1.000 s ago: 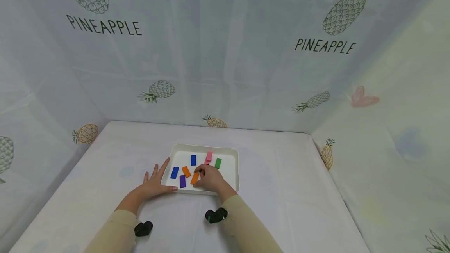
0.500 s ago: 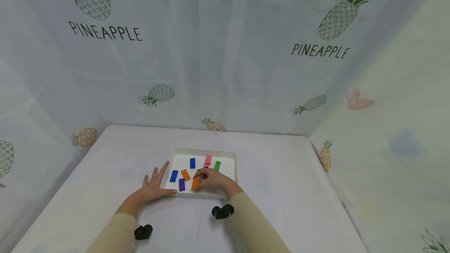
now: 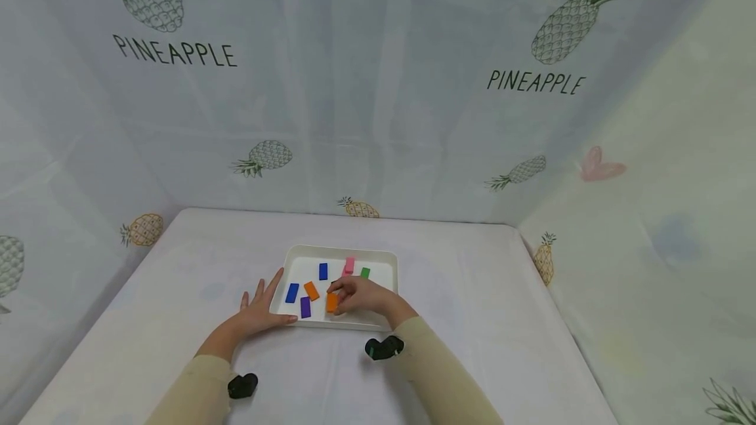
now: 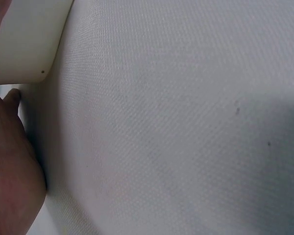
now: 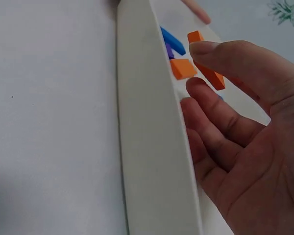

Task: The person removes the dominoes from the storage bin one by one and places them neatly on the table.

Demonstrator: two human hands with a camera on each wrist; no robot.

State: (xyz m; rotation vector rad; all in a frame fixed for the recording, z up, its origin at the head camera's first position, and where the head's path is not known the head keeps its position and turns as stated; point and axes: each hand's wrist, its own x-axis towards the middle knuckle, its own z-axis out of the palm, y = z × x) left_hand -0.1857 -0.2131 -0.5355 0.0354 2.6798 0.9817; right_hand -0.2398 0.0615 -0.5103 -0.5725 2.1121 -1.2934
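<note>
A white tray [image 3: 380, 284] lies on the table with several small coloured blocks in it. My right hand [image 3: 366, 298] is over its front right part and pinches an orange block [image 5: 211, 74] between thumb and fingers, the block tilted in the right wrist view. My left hand [image 3: 257, 315] rests at the tray's front left corner, fingers spread along its left side, thumb at the front edge. Left of the held block lie another orange block [image 3: 311, 290], a purple block [image 3: 305, 307] and a blue block [image 3: 292, 293]. A dark piece is mostly hidden behind my right hand.
Farther back in the tray are a second blue block [image 3: 323, 271], overlapping pink blocks [image 3: 350, 263] and a green block [image 3: 365, 273], partly covered by my right hand. The tray's raised wall [image 5: 149, 127] runs beside that hand. Pineapple-print cloth [image 3: 366, 117] hangs behind the table.
My right hand has shifted slightly right and now holds the orange block nearer upright in the head view, a little right of where it lay. My left hand keeps its place.
</note>
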